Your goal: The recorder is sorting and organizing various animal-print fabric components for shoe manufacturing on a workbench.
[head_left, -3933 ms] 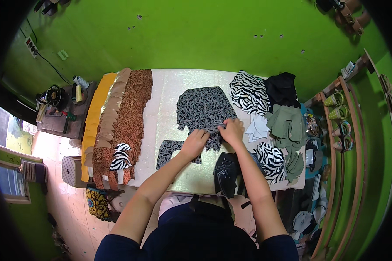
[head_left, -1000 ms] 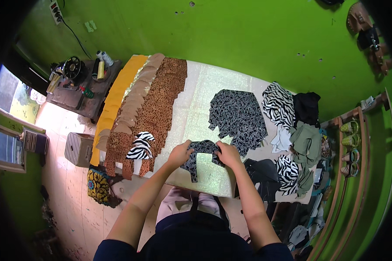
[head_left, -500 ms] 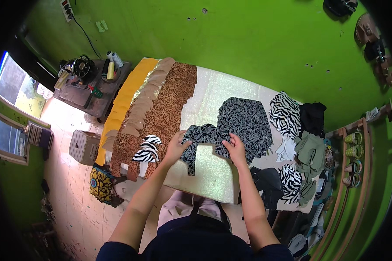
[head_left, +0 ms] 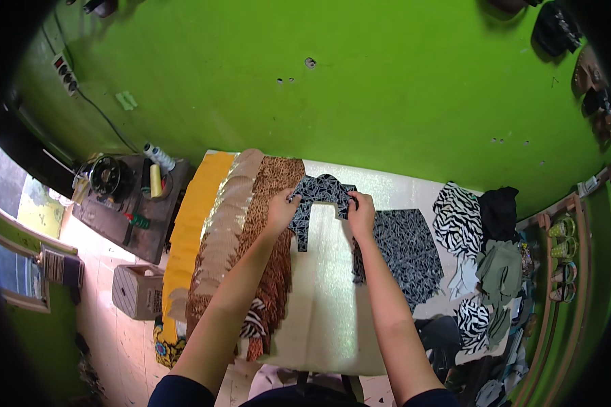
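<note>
Between my two hands stretches a cut piece of black fabric with a pale cracked-line pattern (head_left: 319, 188), its middle bulging upward and a leg hanging at the left. My left hand (head_left: 281, 211) pinches its left end, fingers closed. At the other end my right hand (head_left: 362, 214) grips the edge between thumb and fingers. Both hands are over the far half of a shimmering pale sheet (head_left: 322, 292) on the table. A stack of matching black patterned pieces (head_left: 400, 254) lies right of my right forearm. Overlapping leopard-print pieces (head_left: 268, 197) are beside my left hand.
Yellow material (head_left: 200, 210) lines the table's left side. A zebra-print piece (head_left: 253, 322) is partly behind my left forearm. Zebra-print cloth (head_left: 458, 214) and olive scraps (head_left: 501, 271) lie at right. Left are a sewing machine (head_left: 107, 175) and a box (head_left: 137, 292); the green wall (head_left: 387, 88) rises behind.
Both hands have carried the black patterned piece away from me, toward the table's far side. The view has tilted up, showing more wall. The grip on the piece stays.
</note>
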Demonstrator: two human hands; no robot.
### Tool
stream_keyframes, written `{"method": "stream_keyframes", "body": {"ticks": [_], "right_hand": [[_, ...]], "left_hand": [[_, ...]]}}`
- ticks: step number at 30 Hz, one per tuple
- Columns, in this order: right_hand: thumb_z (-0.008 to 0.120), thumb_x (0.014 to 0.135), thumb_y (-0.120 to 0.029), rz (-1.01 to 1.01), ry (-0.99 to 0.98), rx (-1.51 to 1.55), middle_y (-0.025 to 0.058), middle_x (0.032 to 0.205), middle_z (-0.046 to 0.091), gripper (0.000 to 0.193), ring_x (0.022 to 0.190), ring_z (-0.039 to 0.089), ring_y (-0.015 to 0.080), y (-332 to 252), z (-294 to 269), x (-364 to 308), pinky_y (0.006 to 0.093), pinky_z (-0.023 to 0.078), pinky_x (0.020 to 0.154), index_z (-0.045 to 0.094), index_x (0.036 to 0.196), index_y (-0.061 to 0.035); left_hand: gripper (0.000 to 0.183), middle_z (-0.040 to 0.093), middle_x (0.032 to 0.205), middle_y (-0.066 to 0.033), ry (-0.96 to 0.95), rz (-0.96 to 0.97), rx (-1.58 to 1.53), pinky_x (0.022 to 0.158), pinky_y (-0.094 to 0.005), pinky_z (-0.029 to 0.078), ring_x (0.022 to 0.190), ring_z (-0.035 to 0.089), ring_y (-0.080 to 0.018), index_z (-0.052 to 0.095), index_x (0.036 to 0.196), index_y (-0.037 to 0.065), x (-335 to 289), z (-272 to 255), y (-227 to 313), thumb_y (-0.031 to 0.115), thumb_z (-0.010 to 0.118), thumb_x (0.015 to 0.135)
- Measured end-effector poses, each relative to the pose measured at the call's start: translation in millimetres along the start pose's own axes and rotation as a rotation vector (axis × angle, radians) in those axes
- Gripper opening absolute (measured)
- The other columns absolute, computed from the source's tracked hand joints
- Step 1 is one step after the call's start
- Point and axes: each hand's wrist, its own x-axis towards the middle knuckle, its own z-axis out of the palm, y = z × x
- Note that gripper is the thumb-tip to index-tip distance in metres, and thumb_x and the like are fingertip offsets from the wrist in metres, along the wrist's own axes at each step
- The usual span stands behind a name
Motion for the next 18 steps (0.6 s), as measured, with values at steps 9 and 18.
{"method": "stream_keyframes", "body": {"ticks": [9,18], "right_hand": [[0.054,0.078,0.000,0.042,-0.066,-0.159,0.0172,0.092,0.051,0.026,0.079,0.055,0.0308,19,55,59,0.0357,0.045,0.073,0.062,0.103,-0.0019],[0.057,0.075,-0.007,-0.039,0.024,-0.468,0.0154,0.106,0.047,0.022,0.099,0.043,0.0318,21,55,53,0.0396,0.039,0.081,0.067,0.095,-0.0094]], "left_hand": [[0.031,0.059,0.097,-0.0179,0.064,0.272,0.221,0.079,-0.0389,0.045,0.091,0.057,-0.0334,0.054,0.109,0.007,80,5,-13,0.008,0.059,0.078],[0.016,0.051,0.096,-0.0075,0.287,0.398,0.677,0.083,-0.0391,0.036,0.098,0.044,-0.0277,0.066,0.085,0.012,77,20,-19,0.015,0.067,0.069]]}}
